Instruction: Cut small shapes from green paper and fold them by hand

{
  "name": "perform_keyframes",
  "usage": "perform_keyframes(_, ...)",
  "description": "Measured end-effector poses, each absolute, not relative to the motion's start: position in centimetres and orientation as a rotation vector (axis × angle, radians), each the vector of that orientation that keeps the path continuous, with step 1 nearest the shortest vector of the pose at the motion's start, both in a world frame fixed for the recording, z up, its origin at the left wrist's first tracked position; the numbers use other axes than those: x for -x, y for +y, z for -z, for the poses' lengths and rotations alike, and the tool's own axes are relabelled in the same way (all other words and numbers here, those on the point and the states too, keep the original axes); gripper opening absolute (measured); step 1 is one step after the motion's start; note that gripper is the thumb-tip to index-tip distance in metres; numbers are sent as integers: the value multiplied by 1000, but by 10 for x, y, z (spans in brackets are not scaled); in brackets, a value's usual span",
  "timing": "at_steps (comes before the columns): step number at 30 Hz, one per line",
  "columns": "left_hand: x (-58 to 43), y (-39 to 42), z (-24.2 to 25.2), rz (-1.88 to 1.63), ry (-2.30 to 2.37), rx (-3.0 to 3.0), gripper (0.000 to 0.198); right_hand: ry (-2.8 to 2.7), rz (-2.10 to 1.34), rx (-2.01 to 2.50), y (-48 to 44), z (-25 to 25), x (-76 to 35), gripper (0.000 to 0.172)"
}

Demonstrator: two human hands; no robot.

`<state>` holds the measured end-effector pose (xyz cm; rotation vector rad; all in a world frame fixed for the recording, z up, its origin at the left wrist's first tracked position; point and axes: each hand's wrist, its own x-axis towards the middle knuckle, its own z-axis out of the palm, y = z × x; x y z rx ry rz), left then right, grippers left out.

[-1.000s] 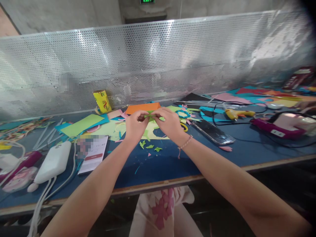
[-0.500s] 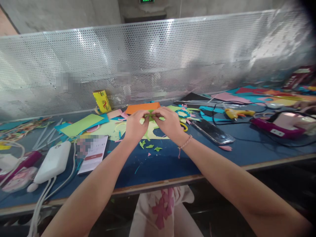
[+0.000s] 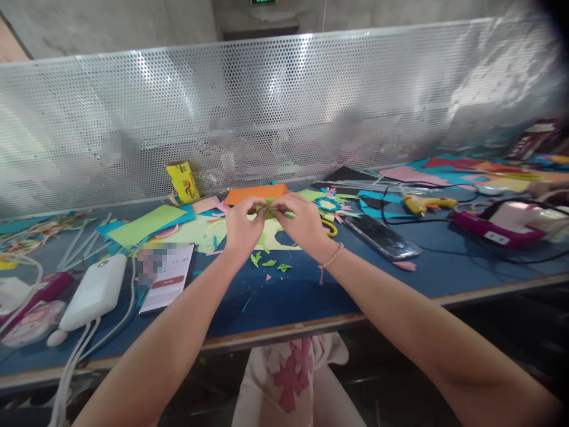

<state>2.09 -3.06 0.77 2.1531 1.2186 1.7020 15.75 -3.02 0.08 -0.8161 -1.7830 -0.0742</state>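
Note:
A small piece of green paper is pinched between the fingertips of both hands, above the middle of the blue table. My left hand grips it from the left, and my right hand, with a bracelet at the wrist, grips it from the right. The fingers partly cover the paper. Small green paper scraps lie on the table just in front of the hands. Behind them is an orange sheet, and pale green paper spreads out beneath and to the left.
A lit phone and a white power bank with cables lie left. A dark phone, yellow glue gun and purple power strip lie right. A perforated metal screen stands behind.
The fingertips have shifted slightly around the green paper, still gripping it. The rest of the table looks the same.

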Motion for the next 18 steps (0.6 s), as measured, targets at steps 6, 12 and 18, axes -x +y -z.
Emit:
perform_keyframes(6,-20,-29,-8,-1685,1205,-2350,16,-1787,79,783,-29,0,-160,14)
perform_keyframes(12,-19,-26,-7,-1675,1192,-2441,16,-1778,64,826,-29,-3,-164,15)
perform_keyframes(18,-18,-27,-6,-1697,1220,-2396,13,-1803,90,800,-28,-1,-164,16)
